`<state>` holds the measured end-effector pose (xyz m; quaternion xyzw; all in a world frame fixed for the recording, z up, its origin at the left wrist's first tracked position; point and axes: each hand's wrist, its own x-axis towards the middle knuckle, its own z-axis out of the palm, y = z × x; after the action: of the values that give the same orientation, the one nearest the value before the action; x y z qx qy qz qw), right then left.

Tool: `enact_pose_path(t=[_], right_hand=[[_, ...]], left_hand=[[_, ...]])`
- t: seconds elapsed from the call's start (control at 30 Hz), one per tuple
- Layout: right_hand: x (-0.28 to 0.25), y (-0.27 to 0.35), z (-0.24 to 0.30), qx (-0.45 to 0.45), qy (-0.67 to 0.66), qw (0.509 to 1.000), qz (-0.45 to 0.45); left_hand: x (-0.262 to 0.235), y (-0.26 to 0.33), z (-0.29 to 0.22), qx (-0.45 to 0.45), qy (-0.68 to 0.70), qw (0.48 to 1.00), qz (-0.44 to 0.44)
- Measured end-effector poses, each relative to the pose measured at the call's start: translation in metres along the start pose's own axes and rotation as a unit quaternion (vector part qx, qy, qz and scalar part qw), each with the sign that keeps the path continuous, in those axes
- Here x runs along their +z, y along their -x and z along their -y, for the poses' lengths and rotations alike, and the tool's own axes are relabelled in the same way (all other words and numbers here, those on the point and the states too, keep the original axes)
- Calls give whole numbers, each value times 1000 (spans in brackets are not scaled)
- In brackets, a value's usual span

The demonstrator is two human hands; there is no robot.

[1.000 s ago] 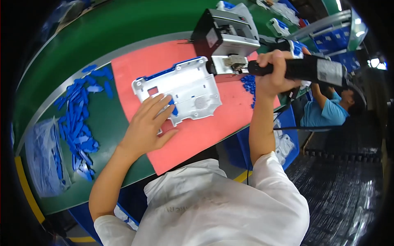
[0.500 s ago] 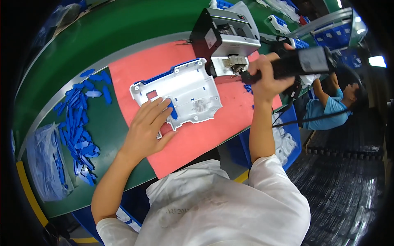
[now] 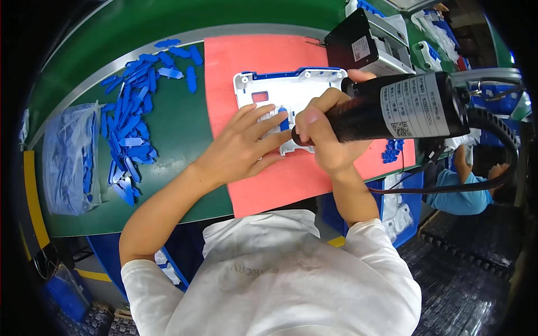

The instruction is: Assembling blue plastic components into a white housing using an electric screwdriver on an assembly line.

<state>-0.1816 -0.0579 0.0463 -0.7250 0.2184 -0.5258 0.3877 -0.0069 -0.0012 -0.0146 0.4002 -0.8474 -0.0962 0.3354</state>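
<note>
A white, blue-edged shell (image 3: 305, 94) lies hollow side up — blue strip (image 3: 283, 120) inside, black driver (image 3: 364, 115) slanted above.

From where I stand, around the green bench (image 3: 176, 131), a co-worker (image 3: 459, 195) in light blue sits or stands, I can't tell which, between three and four o'clock. At four, a blue bin (image 3: 416, 196); farther out, dark glossy flooring (image 3: 476, 246). Clear wrapping (image 3: 440, 33) lies toward two.
</note>
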Motion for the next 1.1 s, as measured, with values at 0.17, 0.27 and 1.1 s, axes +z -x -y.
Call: enact_pose_path(t=[0.17, 0.27, 1.1], right_hand=[[2, 3, 0, 11, -8, 1000, 10], [2, 5, -2, 5, 7, 1000, 16], [-9, 37, 9, 99, 72, 988, 95]], left_hand=[[-1, 0, 1, 4, -12, 1000, 6], [0, 0, 2, 2, -2, 1000, 4], [-1, -3, -4, 14, -31, 999, 7]])
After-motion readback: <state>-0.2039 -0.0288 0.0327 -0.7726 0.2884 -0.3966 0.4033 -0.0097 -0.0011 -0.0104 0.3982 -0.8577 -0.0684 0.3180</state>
